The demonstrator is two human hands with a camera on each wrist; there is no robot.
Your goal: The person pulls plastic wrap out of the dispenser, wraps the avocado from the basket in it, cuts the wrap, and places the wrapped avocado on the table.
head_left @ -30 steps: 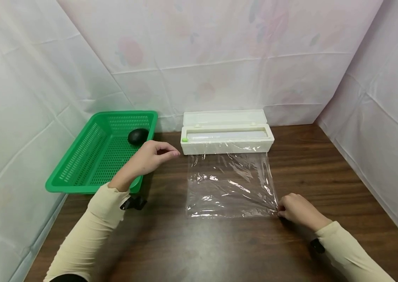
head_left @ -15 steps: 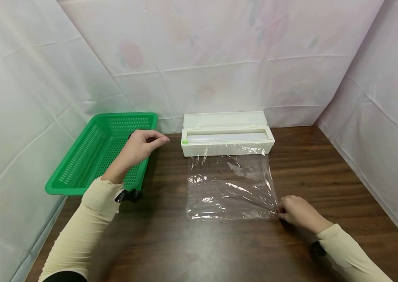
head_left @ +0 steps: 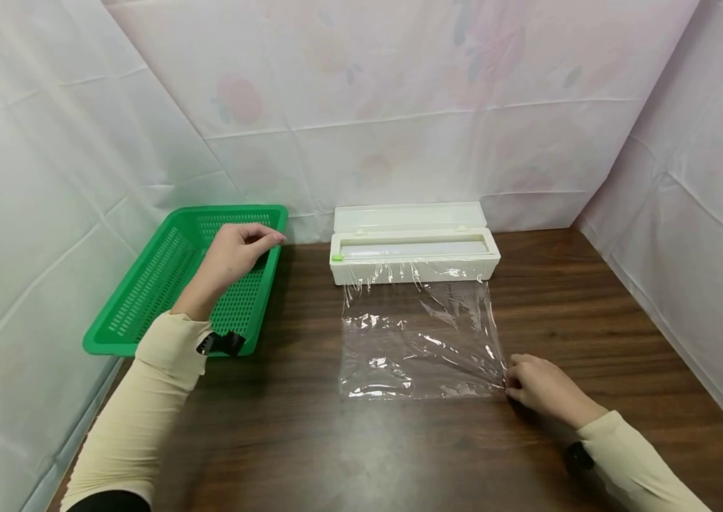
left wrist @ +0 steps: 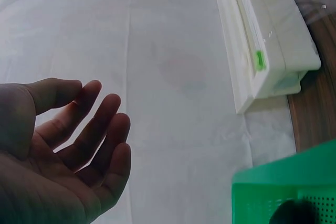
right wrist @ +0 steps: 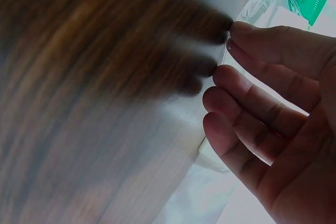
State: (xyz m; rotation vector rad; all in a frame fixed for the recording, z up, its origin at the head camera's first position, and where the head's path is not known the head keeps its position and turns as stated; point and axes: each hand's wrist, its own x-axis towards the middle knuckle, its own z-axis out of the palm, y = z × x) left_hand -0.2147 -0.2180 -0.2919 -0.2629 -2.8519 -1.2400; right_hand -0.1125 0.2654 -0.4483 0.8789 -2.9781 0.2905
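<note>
Clear wrap (head_left: pixel 421 345) is running from its box (head_left: pixel 415 232); the right hand (head_left: pixel 542 385) is pinching a near corner, likely holding it flat, while the relaxed, empty left hand (head_left: pixel 228 257) is hovering over the basket (head_left: pixel 169 288).

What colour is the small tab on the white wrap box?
The small tab is bright green, clearest in the left wrist view.
</note>
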